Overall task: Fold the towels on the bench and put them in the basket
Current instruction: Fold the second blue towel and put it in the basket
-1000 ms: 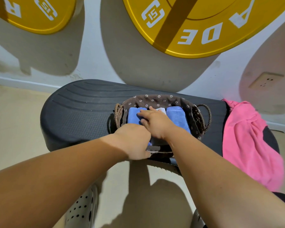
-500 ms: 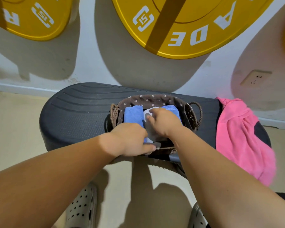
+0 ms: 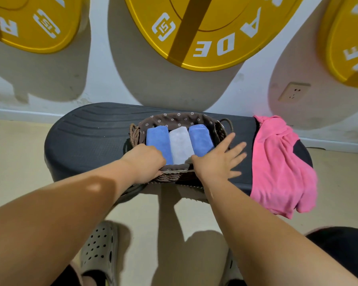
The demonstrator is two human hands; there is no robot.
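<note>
Since half a second ago our right hand point(image 3: 217, 162) is leaving the basket point(image 3: 174, 178) and swinging right, its fingers point(image 3: 239, 148) spread wide and holding nothing, over the table point(image 3: 87, 141) towards the pink towel point(image 3: 277, 162). Our left hand point(image 3: 145, 162) is curling over the basket's near rim, seemingly gripping it (the fingertips are hiding inside). Three folded towels are lying side by side in the basket: a blue towel point(image 3: 158, 141), a pale towel point(image 3: 180, 145) and a second blue towel point(image 3: 199, 139). The pink towel is lying crumpled at the table's right end, draping over the front edge. We are judging it soft, light and floppy, best pinched at two corners of one hem. Its corners are getting lost in the folds, and motion is blurring the right fingers.
</note>
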